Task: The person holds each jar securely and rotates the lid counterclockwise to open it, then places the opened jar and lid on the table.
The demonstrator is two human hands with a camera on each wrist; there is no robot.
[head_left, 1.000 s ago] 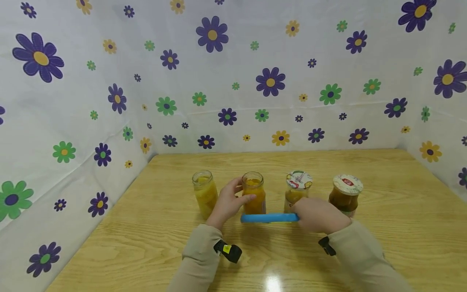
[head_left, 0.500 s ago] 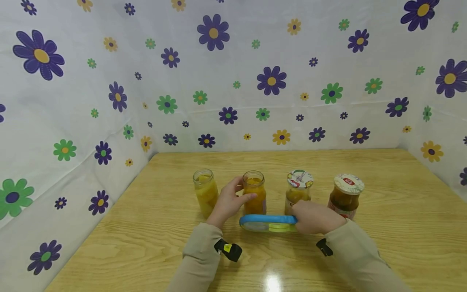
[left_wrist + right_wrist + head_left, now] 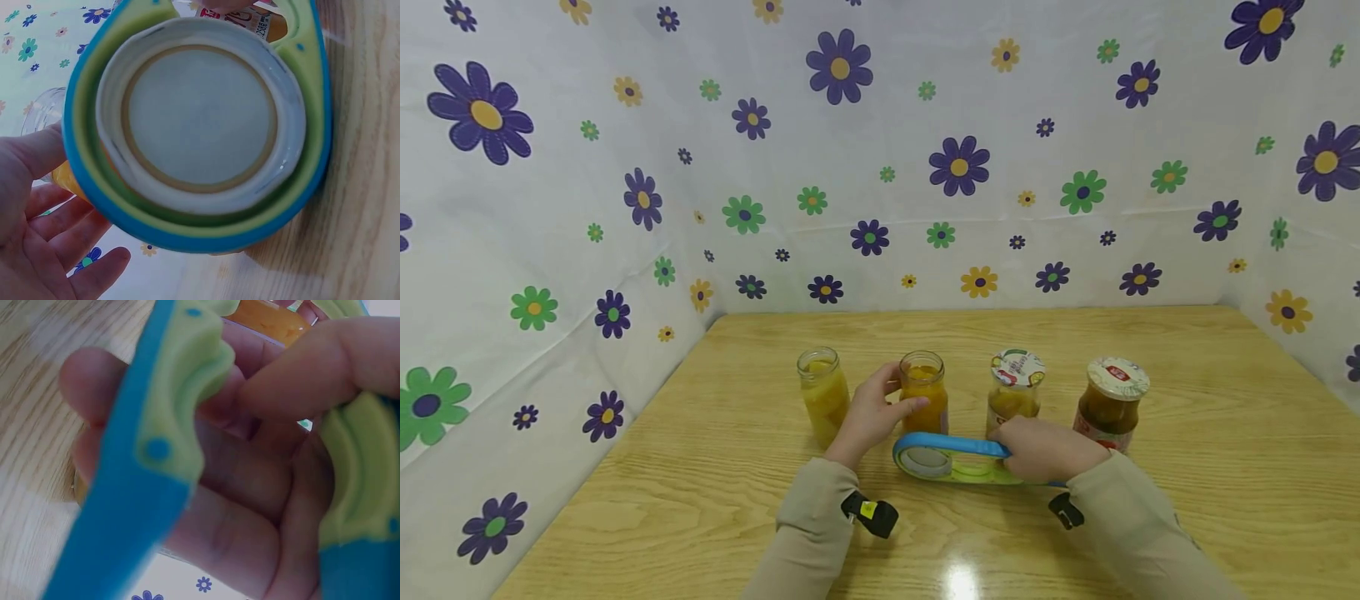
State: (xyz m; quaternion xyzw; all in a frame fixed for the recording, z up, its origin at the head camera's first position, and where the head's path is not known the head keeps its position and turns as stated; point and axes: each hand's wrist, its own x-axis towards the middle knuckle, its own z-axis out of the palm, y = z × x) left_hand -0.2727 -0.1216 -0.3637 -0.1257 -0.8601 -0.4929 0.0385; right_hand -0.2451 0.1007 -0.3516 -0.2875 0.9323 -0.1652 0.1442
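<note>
My left hand holds an open glass jar of orange fruit, thumb across its front and fingers behind. In front of this jar, my right hand grips a blue and green jar opener. A pale metal lid sits inside the opener's round end, its underside with a tan ring facing the left wrist camera. Close up in the right wrist view, fingers wrap through the opener's frame around its blue and green side.
An open jar of yellow fruit stands left of the left hand. Behind the right hand is a lidded jar, and farther right a darker lidded jar. All stand on a wooden table before a flowered cloth.
The jar opener has tilted from nearly edge-on, so its round end and the lid inside now show in the head view. The left hand and its jar stay in place.
</note>
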